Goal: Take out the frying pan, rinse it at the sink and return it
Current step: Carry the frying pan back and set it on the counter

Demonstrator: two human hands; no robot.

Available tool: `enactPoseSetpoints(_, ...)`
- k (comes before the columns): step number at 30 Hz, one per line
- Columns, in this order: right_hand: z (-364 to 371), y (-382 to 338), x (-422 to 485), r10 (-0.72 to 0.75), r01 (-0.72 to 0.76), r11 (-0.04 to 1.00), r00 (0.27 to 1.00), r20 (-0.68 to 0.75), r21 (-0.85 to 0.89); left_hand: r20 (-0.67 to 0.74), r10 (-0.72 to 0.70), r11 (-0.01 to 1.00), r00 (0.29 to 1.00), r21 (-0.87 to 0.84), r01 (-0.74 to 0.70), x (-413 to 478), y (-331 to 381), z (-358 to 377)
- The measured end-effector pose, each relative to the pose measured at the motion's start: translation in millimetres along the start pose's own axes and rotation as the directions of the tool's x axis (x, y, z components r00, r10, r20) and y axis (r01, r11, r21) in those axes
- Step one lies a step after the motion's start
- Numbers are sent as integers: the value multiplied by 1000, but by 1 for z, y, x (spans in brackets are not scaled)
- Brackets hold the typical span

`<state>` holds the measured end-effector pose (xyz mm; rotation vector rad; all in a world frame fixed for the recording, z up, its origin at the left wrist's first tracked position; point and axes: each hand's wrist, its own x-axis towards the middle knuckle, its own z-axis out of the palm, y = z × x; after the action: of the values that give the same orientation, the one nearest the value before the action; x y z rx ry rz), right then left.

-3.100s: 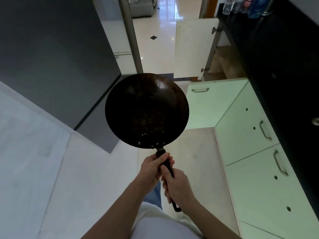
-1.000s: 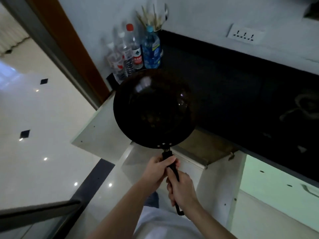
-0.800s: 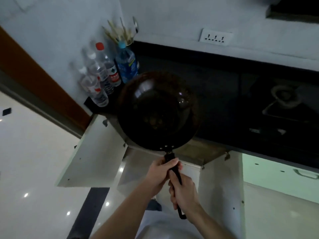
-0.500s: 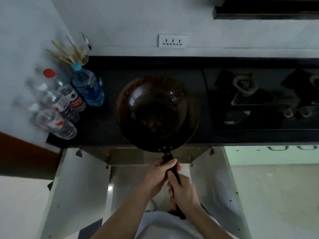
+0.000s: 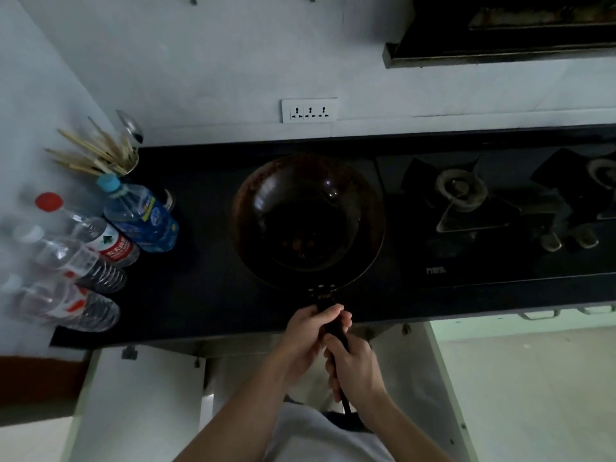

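Domestic kitchen. A black worktop (image 5: 206,288) runs along a pale wall and carries a built-in gas hob (image 5: 466,208) beneath an extractor hood (image 5: 500,45). A pot of chopsticks (image 5: 100,155), bottled water (image 5: 140,218), a triple wall socket (image 5: 309,110), a frying pan (image 5: 308,221) and an open cupboard door (image 5: 140,401) below the worktop mark the setting.
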<state>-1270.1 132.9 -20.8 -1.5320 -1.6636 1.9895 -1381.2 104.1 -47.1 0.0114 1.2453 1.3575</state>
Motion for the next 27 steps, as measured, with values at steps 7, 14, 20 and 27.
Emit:
enactPoseSetpoints(7,4,-14,28,32,-32,999,999,2,-24,-10,-26,999,1000,-39,26,25,18,-5)
enactPoseSetpoints(14,25,-27,42,78,-77,996,997,-30,46,-14,-107,994,994,-30,106,40,40,-18)
enactPoseSetpoints(20,41,-37,47,95,-92,993,995,-39,73,2,-141,990,990,4,141,49,52,-33)
enactPoseSetpoints(27,54,-40,56,102,-96,990,993,-53,106,7,-156,988,988,11,156,55,64,-41)
